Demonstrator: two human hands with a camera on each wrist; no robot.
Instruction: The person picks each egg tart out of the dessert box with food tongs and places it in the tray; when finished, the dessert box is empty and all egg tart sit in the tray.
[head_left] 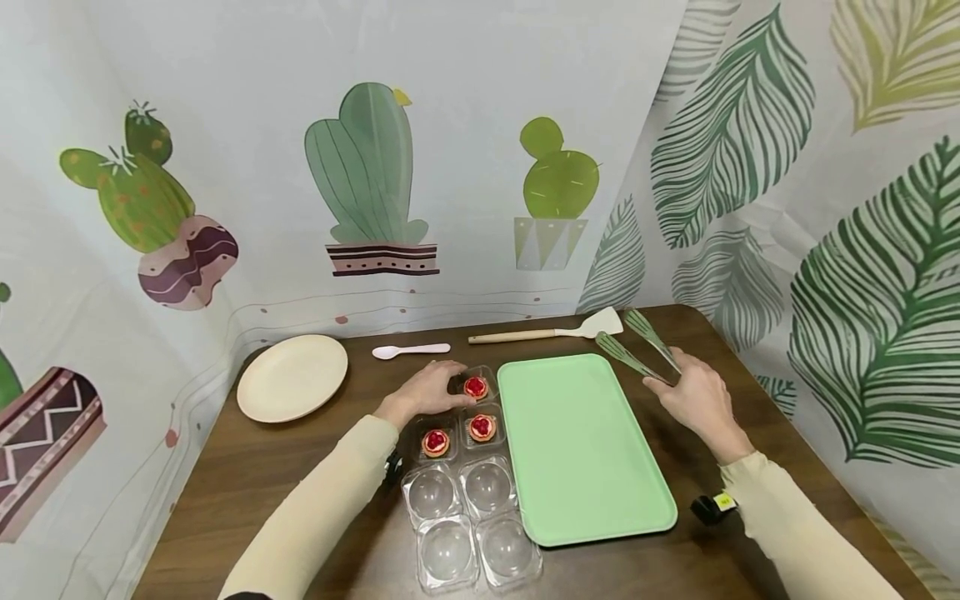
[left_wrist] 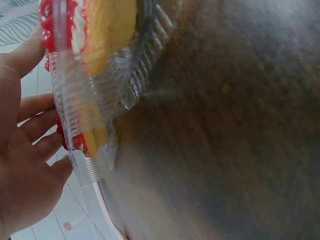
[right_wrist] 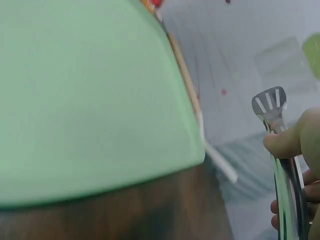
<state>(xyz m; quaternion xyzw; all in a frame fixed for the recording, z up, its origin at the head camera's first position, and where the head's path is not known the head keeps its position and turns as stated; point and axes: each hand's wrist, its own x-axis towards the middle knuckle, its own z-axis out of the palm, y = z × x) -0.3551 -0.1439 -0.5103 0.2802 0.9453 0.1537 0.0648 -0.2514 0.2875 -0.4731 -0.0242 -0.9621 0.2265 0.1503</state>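
A clear plastic clamshell box (head_left: 447, 552) lies unfolded on the table, its domed lid half towards me. Three red-topped tarts (head_left: 482, 427) show in its far half. My left hand (head_left: 431, 389) holds that half at its far left, thumb and fingers spread about the rim; in the left wrist view its fingertips meet the plastic edge beside a tart (left_wrist: 107, 32). In my right hand (head_left: 699, 402) I grip tongs (head_left: 630, 354) with slotted green heads, spread apart and pointing away from me, beyond the tray's right side. The far left compartment is hidden by my left hand.
A light green tray (head_left: 581, 446) lies right beside the box. At the back left is a cream plate (head_left: 292, 379). A white spoon (head_left: 412, 350) and a wooden-handled spatula (head_left: 525, 335) lie along the table's back edge, before a patterned cloth wall.
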